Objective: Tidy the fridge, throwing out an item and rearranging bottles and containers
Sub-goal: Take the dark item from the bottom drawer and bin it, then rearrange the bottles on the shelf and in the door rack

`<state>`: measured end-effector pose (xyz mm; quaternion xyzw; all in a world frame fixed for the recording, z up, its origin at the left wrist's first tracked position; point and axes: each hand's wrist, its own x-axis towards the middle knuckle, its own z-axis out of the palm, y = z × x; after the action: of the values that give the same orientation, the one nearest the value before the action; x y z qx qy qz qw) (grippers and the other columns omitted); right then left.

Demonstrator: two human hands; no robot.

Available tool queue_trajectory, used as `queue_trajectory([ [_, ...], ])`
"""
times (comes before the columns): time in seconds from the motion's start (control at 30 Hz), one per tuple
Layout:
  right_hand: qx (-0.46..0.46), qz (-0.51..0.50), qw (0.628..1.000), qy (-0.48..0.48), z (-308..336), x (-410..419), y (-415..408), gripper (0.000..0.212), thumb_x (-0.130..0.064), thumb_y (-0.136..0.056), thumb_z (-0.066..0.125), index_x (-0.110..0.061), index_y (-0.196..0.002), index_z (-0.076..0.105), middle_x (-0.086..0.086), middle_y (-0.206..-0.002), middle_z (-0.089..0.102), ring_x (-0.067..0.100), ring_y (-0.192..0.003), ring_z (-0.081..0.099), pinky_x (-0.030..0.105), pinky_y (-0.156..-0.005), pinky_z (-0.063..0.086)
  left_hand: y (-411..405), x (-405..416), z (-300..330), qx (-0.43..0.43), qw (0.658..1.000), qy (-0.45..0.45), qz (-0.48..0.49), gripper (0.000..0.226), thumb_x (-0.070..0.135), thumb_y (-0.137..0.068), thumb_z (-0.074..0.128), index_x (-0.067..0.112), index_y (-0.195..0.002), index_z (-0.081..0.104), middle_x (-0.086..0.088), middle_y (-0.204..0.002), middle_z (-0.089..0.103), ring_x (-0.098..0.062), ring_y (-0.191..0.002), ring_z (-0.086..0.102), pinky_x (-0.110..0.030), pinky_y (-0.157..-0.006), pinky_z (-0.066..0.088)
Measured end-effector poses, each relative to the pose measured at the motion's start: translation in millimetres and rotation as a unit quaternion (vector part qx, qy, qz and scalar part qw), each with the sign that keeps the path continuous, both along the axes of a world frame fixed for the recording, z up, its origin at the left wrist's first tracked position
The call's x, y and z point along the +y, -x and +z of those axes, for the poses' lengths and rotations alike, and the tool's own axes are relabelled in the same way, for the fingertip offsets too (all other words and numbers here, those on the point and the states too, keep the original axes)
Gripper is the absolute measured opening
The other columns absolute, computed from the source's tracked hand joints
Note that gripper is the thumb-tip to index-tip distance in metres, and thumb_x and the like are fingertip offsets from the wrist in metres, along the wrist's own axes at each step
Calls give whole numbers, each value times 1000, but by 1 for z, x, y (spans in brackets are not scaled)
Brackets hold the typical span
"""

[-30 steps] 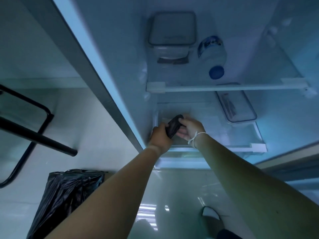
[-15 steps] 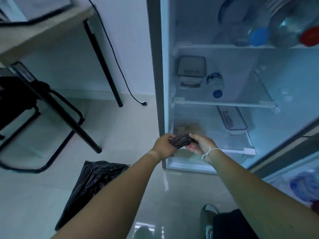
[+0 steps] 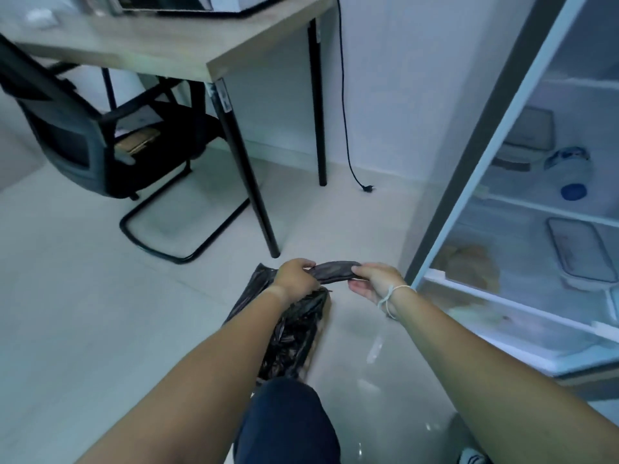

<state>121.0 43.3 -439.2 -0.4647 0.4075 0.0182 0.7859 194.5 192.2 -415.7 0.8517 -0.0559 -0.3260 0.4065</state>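
A dark, limp, elongated item (image 3: 335, 270), like a blackened banana, hangs between both hands. My left hand (image 3: 296, 277) grips its left end and my right hand (image 3: 373, 279) pinches its right end. It is held just above a black trash bag (image 3: 291, 333) lying on the floor. The open fridge (image 3: 469, 182) stands at the right. On its shelves are a lidded container (image 3: 531, 130), a bottle with a blue cap (image 3: 571, 174) lying on its side, a flat clear container (image 3: 581, 251) and a brownish item (image 3: 469, 264) in the bottom drawer.
A wooden desk (image 3: 214, 48) on black legs and a black chair (image 3: 100, 142) stand to the left. A black power cable (image 3: 345, 112) hangs down the wall to the floor. My knee (image 3: 288, 420) is in the foreground on the tiled floor.
Both hands have carried the dark item out of the fridge's bottom drawer and leftward, over the black trash bag. The view has swung away from the fridge interior.
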Motion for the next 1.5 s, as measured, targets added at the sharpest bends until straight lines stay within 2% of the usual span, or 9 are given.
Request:
queue_trajectory([
  [0.1, 20, 36, 999, 4, -10, 31, -22, 20, 2, -90, 53, -11, -77, 47, 12, -73, 54, 10, -33, 61, 21, -45, 54, -13, 33, -11, 2, 999, -21, 24, 49, -5, -80, 65, -2, -127, 56, -23, -123, 64, -28, -94, 63, -38, -94, 51],
  [0.2, 40, 71, 996, 30, -16, 54, -37, 12, -1, -90, 55, -12, -94, 51, 6, -74, 52, 15, -59, 56, 28, -65, 52, -21, 55, -16, 0, 998, -49, 28, 49, -6, -80, 64, -1, -128, 55, -21, -126, 62, -33, -108, 62, -36, -96, 49],
  [0.47, 99, 112, 974, 173, -15, 39, -32, 32, 0, -85, 52, 9, -114, 58, 5, -71, 45, 20, -65, 43, 26, -57, 39, -29, 51, -17, -32, 997, -76, 1, 44, 1, -89, 53, 3, -133, 53, -15, -131, 59, -28, -119, 58, -24, -97, 42],
  [0.63, 99, 74, 971, 203, 12, 0, -6, 30, -8, -85, 56, -13, -115, 61, 6, -100, 54, 23, -89, 52, 23, -57, 44, -21, 18, 1, -52, 995, -62, -53, 48, 6, -90, 57, 7, -137, 49, -20, -140, 51, -28, -129, 50, -30, -107, 38],
  [0.83, 95, 33, 958, 270, 54, -68, 50, 14, -5, -88, 52, -19, -86, 54, -1, -69, 49, 14, -62, 45, 19, -58, 37, 12, -54, 39, -96, 986, -36, -134, 42, 12, -91, 55, 10, -133, 54, -16, -137, 54, -26, -125, 53, -34, -108, 41],
  [1.03, 109, -53, 940, 317, 88, -125, 126, 36, -8, -85, 58, -5, -121, 63, 15, -110, 65, 23, -92, 58, 30, -85, 46, 63, -131, 79, -117, 969, 6, -217, 42, 12, -92, 54, 10, -134, 52, -15, -138, 53, -27, -125, 53, -33, -105, 41],
  [1.23, 140, -115, 923, 339, 114, -161, 189, 25, -6, -81, 53, -20, -60, 55, 4, -67, 52, 23, -81, 45, 29, -73, 41, 115, -186, 110, -142, 949, 32, -279, 42, 9, -91, 55, 8, -132, 54, -17, -137, 54, -27, -123, 55, -28, -101, 42],
  [1.37, 138, -150, 909, 363, 129, -175, 224, 21, -7, -83, 54, -4, -98, 68, 11, -89, 54, 24, -84, 49, 31, -77, 42, 145, -209, 128, -148, 938, 41, -310, 43, 10, -92, 54, 8, -135, 51, -18, -139, 51, -27, -127, 52, -29, -106, 39],
  [1.5, 125, -174, 910, 356, 139, -179, 246, 16, -7, -83, 57, -17, -94, 60, 7, -93, 54, 22, -87, 48, 28, -79, 40, 165, -221, 140, -158, 932, 50, -322, 45, 9, -92, 54, 7, -136, 50, -19, -140, 50, -27, -128, 51, -27, -104, 39],
])
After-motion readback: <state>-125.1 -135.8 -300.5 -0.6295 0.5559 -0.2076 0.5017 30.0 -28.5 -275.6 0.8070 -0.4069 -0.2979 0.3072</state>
